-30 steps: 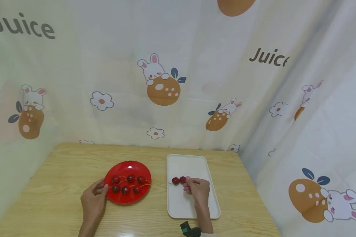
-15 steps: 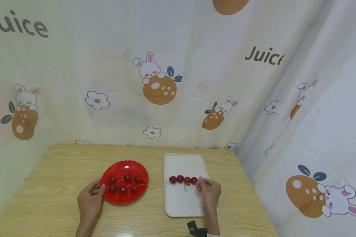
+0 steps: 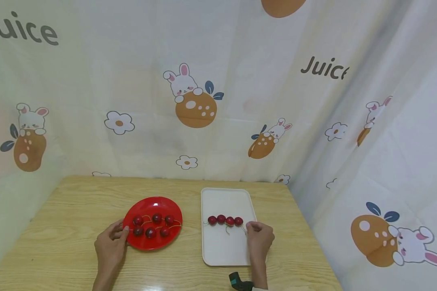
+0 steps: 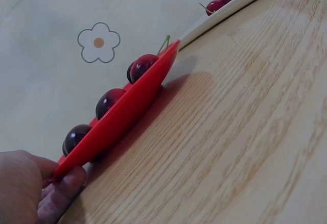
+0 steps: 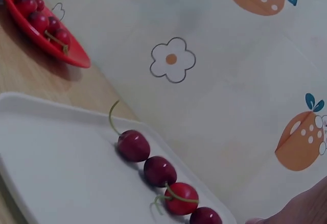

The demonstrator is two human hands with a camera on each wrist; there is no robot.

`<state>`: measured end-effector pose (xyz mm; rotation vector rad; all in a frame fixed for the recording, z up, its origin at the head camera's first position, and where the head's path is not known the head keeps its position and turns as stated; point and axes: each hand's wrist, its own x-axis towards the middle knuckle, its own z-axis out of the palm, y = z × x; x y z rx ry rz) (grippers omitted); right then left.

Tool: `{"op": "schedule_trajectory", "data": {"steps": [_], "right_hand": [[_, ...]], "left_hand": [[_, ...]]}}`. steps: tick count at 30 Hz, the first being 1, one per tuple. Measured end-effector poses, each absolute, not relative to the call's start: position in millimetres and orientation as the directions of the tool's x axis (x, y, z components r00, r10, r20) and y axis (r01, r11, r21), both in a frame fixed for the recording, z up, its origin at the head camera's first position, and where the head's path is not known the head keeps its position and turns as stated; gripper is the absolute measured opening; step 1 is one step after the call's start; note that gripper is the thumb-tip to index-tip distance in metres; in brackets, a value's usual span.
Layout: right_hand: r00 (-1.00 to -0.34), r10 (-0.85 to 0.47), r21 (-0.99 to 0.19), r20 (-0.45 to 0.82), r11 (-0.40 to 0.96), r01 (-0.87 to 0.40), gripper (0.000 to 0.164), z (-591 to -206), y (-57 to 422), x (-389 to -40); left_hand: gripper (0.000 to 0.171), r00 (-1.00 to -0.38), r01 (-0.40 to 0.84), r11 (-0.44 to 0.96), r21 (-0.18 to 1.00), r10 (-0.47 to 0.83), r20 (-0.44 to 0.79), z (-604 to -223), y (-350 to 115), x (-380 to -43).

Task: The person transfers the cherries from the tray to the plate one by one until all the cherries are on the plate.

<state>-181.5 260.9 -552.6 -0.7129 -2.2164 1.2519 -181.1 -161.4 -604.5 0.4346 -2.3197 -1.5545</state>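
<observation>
My left hand (image 3: 111,243) grips the left rim of a red plate (image 3: 154,244), thumb above and fingers under the edge. On the plate lie several dark cherries (image 3: 150,233) with stems, in two rough rows. My right hand (image 3: 260,237) is over the right edge of a white rectangular tray (image 3: 223,254), fingertips just right of a row of several red cherries (image 3: 230,221). The rightmost cherry's stem points down toward those fingertips. In the right wrist view only part of my right hand (image 5: 299,208) shows; I cannot tell whether it pinches anything.
Both dishes are on a light wood-grain table (image 3: 182,279), the plate left of the tray. Behind and to the right hangs a pale curtain (image 3: 145,81) printed with rabbits, fruit and flowers. A dark device (image 3: 240,281) is at my right wrist.
My right hand has drawn to the right, off the cherry row, uncovering its right-hand cherries and then the last one's stem. The left hand keeps its grip on the plate; the head view shifted slightly.
</observation>
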Motion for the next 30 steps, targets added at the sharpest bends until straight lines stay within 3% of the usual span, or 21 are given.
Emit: {"op": "schedule_trajectory", "data": {"steps": [30], "right_hand": [[-0.750,0.634,-0.798,0.189,0.545,0.259,0.006,-574.3,250.1,-182.9]], "left_hand": [[0.035,-0.901,-0.070,0.367,0.928,-0.422,0.099,-601.3,-159.5,-179.1]]}}
